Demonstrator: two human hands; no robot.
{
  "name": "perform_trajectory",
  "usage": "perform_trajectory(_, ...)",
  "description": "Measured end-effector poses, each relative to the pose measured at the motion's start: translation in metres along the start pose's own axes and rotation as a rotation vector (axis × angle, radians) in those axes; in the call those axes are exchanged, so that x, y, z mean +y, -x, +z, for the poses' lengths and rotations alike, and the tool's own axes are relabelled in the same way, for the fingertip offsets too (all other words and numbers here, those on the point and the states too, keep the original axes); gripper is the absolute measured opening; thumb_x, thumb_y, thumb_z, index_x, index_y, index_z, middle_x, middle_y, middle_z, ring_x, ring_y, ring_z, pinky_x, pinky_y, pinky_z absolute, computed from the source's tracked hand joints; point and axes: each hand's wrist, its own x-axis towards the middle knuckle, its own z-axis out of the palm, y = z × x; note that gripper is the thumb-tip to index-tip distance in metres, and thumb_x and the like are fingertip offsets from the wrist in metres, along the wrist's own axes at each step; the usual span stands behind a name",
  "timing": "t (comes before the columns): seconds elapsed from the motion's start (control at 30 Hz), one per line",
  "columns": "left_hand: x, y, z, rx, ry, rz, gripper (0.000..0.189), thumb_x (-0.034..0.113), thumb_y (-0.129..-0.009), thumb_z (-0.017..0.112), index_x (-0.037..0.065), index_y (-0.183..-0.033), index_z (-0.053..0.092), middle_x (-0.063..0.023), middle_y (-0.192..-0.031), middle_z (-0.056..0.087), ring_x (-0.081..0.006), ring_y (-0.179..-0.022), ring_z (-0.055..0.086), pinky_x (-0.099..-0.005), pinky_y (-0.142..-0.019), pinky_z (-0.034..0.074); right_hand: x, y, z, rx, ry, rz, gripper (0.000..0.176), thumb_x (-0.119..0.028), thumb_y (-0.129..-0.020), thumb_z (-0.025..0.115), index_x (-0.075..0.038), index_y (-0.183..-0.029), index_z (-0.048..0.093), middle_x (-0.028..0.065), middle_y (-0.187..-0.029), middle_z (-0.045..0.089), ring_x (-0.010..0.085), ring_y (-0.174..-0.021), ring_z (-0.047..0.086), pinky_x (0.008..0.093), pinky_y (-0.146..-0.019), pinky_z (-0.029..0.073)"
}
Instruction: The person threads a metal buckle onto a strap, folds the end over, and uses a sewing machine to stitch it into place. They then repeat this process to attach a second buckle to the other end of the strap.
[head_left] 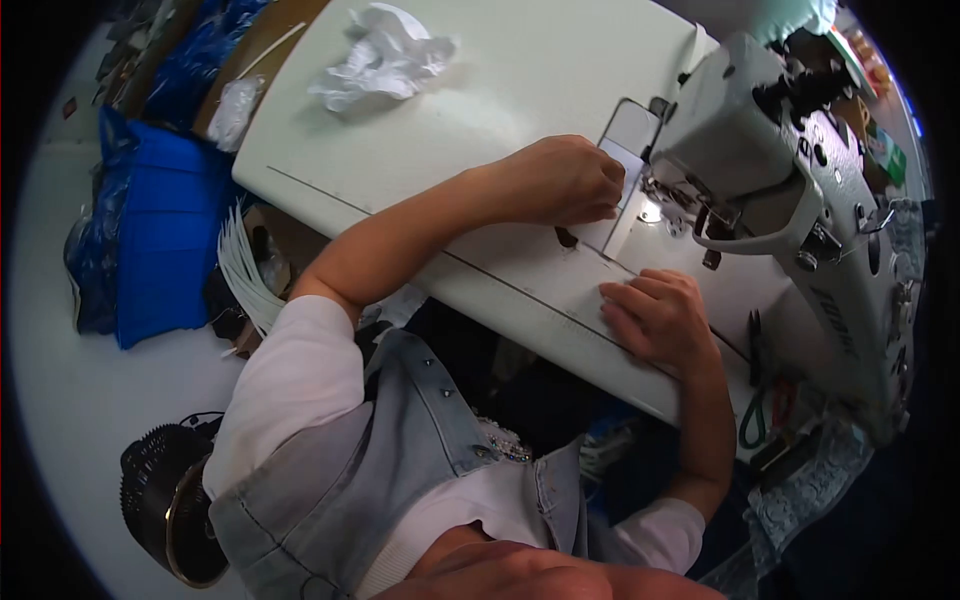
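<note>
My left hand (572,180) is closed in a fist-like pinch over the metal slide plate (625,150) of a white sewing machine (735,125). What its fingers hold, if anything, is hidden. Just below that hand a small dark piece (566,238) shows against the table. My right hand (660,315) rests on the white sewing table (480,285) near its front edge, fingers loosely bent and a little apart, with nothing visible in them. The lit needle and presser foot area (665,208) lies between the two hands, to their right.
Crumpled white material (385,60) lies on the far left of the table. Green-handled scissors (754,400) are right of my right hand. Patterned lace (815,490) hangs at the lower right. A blue bag (170,230), white strips (245,270) and a dark basket (170,490) stand left.
</note>
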Motion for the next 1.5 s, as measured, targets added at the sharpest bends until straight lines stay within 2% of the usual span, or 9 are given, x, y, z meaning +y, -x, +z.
perform_trajectory(0.03,-0.005,0.001,-0.01,-0.06,0.03,-0.123,0.013,0.014,-0.08,0.067,0.002,-0.077,0.064,-0.0065,-0.079,0.063,-0.0256,-0.077,0.061,-0.0347,-0.075,0.05,0.0,-0.001,0.0,0.002,0.004,0.034,0.008,-0.014,-0.075,0.068,-0.007,-0.08,0.066,0.0048,-0.06,0.057,0.0227,-0.055,0.056,0.0353,-0.051,0.044)
perform_trajectory(0.27,-0.081,0.073,-0.086,0.992,-0.018,-0.617,0.015,0.012,-0.081,0.066,-0.002,-0.075,0.063,-0.0128,-0.074,0.066,-0.0255,-0.062,0.064,-0.0333,-0.062,0.05,0.0,0.0,0.012,0.208,-0.067,0.163,0.006,-0.008,-0.075,0.065,-0.003,-0.074,0.066,0.0086,-0.058,0.058,0.0248,-0.049,0.054,0.0343,-0.049,0.044)
perform_trajectory(0.33,-0.117,0.101,-0.082,0.828,0.019,-0.785,0.012,0.009,-0.078,0.065,-0.002,-0.078,0.063,-0.0145,-0.074,0.066,-0.0287,-0.065,0.064,-0.0352,-0.064,0.051,-0.003,-0.002,0.012,0.225,-0.135,0.252,0.009,-0.009,-0.077,0.065,-0.001,-0.075,0.065,0.0112,-0.057,0.056,0.0254,-0.049,0.052,0.0344,-0.05,0.042)
perform_trajectory(0.63,-0.12,0.117,-0.069,0.326,-0.176,-0.627,0.022,0.009,-0.07,0.064,-0.002,-0.089,0.058,-0.0201,-0.094,0.058,-0.0367,-0.09,0.058,-0.0416,-0.079,0.047,0.004,0.003,0.023,0.326,-0.02,0.221,0.013,-0.013,-0.08,0.062,-0.002,-0.072,0.062,0.0142,-0.057,0.053,0.027,-0.05,0.054,0.0368,-0.052,0.043)
perform_trajectory(1.0,-0.125,0.103,-0.043,0.267,-0.509,-0.682,0.02,0.005,-0.073,0.059,0.002,-0.092,0.059,-0.0178,-0.093,0.061,-0.0357,-0.089,0.061,-0.0447,-0.08,0.049,0.001,0.008,0.027,0.354,0.163,0.196,0.01,-0.016,-0.079,0.062,-0.006,-0.078,0.064,0.0111,-0.063,0.06,0.0277,-0.058,0.061,0.038,-0.057,0.048)
perform_trajectory(1.07,-0.136,0.113,-0.051,0.323,-0.301,-0.432,0.017,0.005,-0.072,0.058,0.002,-0.089,0.062,-0.0185,-0.092,0.061,-0.0362,-0.082,0.062,-0.0441,-0.076,0.05,0.0,0.01,0.027,0.358,0.173,0.199,0.01,-0.016,-0.079,0.062,-0.006,-0.079,0.064,0.0108,-0.064,0.061,0.0278,-0.059,0.062,0.0385,-0.058,0.048)
perform_trajectory(1.2,-0.139,0.118,-0.064,0.335,-0.132,-0.438,0.015,0.004,-0.07,0.054,0.001,-0.082,0.064,-0.0172,-0.085,0.061,-0.0329,-0.082,0.06,-0.0383,-0.077,0.047,0.0,0.011,0.028,0.357,0.196,0.241,0.011,-0.018,-0.079,0.061,-0.007,-0.08,0.065,0.0103,-0.066,0.062,0.0285,-0.062,0.062,0.0398,-0.06,0.049)
perform_trajectory(1.37,-0.111,0.119,-0.091,-0.067,-0.132,-0.628,0.013,0.006,-0.072,0.054,0.002,-0.076,0.066,-0.0164,-0.089,0.066,-0.0327,-0.082,0.063,-0.0375,-0.073,0.049,0.001,0.01,0.028,0.342,0.215,0.234,0.011,-0.018,-0.079,0.061,-0.008,-0.08,0.064,0.0104,-0.067,0.062,0.0291,-0.062,0.062,0.0403,-0.06,0.049)
perform_trajectory(1.5,-0.102,0.125,-0.088,-0.135,-0.202,-0.595,0.013,0.007,-0.07,0.057,0.002,-0.078,0.066,-0.0189,-0.09,0.067,-0.0337,-0.082,0.065,-0.0395,-0.07,0.05,0.003,0.011,0.029,0.357,0.219,0.228,0.011,-0.018,-0.078,0.061,-0.008,-0.08,0.064,0.0104,-0.067,0.062,0.0294,-0.062,0.062,0.0404,-0.06,0.049)
